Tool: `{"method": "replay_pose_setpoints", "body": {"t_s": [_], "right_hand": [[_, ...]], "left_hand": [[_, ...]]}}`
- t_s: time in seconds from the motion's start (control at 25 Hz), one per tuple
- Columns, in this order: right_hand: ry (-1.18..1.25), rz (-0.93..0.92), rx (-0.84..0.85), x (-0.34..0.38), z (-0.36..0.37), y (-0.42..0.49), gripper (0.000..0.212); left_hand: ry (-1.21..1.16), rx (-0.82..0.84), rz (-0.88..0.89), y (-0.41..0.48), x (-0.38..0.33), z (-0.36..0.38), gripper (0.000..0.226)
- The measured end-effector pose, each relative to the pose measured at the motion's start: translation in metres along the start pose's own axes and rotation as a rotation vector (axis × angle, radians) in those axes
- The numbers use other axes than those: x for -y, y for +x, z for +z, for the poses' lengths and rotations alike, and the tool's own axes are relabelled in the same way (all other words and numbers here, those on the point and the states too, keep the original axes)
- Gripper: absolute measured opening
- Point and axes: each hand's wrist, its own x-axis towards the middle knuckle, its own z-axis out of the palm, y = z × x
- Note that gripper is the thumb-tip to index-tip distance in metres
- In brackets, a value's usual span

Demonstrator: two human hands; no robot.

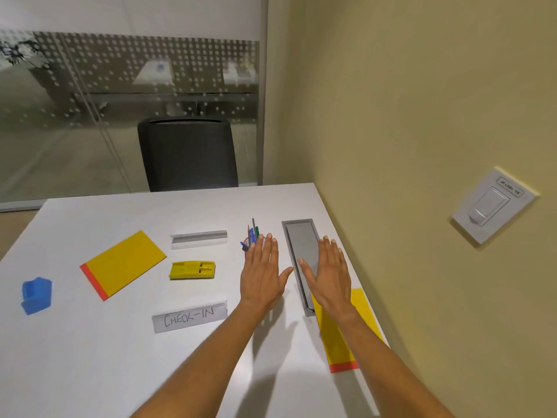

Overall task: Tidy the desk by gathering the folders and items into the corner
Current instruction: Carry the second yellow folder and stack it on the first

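Note:
A yellow folder with a red edge (123, 264) lies on the left part of the white desk (90, 357). A second yellow folder (358, 315) lies along the right edge, partly under my right forearm. A yellow stapler-like block (192, 269) sits mid-desk, a blue holder (36, 295) at the far left. A "CHECK-IN" sign (189, 319) lies near me and a blank sign (198, 238) farther back. Pens and pencils (251, 235) lie bunched behind my left hand (262, 273). My right hand (328, 273) hovers flat over the grey cable hatch (301, 233). Both hands are empty, fingers spread.
A black chair (188, 153) stands behind the desk's far edge, in front of a glass partition. The yellow wall (422, 116) borders the desk's right side and carries a white switch plate (494, 205).

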Motion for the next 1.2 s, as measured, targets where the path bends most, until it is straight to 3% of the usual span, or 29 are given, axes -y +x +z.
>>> {"method": "replay_pose_setpoints", "body": {"t_s": [0.16, 0.36, 0.56, 0.76, 0.96, 1.2], "right_hand": [[0.013, -0.037, 0.010, 0.064, 0.006, -0.011, 0.083], [0.029, -0.091, -0.016, 0.166, 0.016, -0.043, 0.089], [0.013, -0.100, -0.103, 0.274, 0.022, -0.077, 0.078], [0.016, -0.124, -0.085, 0.359, 0.031, -0.104, 0.077], [0.047, -0.155, -0.062, 0.408, 0.044, -0.108, 0.079], [0.097, -0.204, -0.035, 0.430, 0.058, -0.106, 0.078]], "left_hand": [[-0.058, -0.069, -0.006, -0.018, 0.056, -0.022, 0.080], [-0.044, -0.068, -0.029, -0.061, 0.143, -0.059, 0.092], [-0.027, -0.074, -0.031, -0.103, 0.240, -0.096, 0.086], [-0.033, -0.125, -0.052, -0.135, 0.322, -0.120, 0.091], [0.003, -0.089, -0.108, -0.153, 0.372, -0.137, 0.084], [-0.010, -0.060, -0.171, -0.163, 0.410, -0.135, 0.092]]}}
